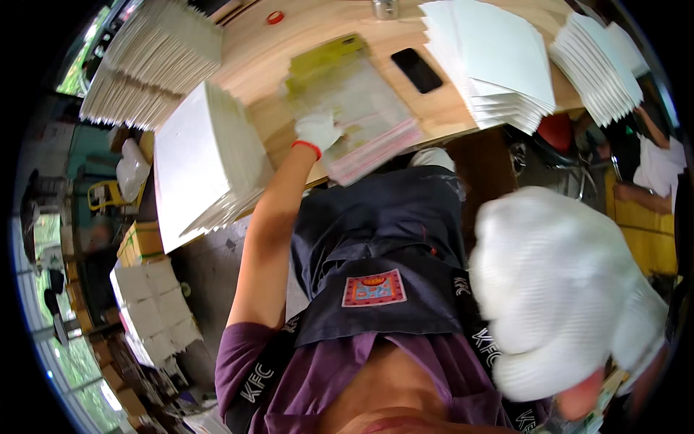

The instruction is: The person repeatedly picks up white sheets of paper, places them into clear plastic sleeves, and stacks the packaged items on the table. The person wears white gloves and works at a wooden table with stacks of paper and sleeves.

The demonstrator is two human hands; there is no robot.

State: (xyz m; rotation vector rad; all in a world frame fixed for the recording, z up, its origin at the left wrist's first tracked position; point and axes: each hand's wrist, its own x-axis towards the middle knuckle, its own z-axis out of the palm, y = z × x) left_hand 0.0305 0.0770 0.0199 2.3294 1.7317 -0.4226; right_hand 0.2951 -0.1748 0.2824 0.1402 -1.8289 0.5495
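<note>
My left hand [318,131], in a white knit glove with a red cuff, lies on a stack of clear plastic bags [376,108] near the table's front edge. Its fingers look laid flat on the bags, slightly blurred. The bags have a yellow-green printed end and a pinkish strip along the near edge. My right hand [549,289], also in a white knit glove, is raised close at the right, away from the table. Its fingers are curled together and a bare pinkish tip shows below; anything inside them is hidden.
White sheet stacks stand left [191,159] and far left [155,58]; fanned white sheets [499,54] and another pile [596,69] lie right. A black phone [416,70], red tape roll [275,17] and metal can [385,9] rest on the wooden table [253,54]. Another person's arm [643,197] shows at right.
</note>
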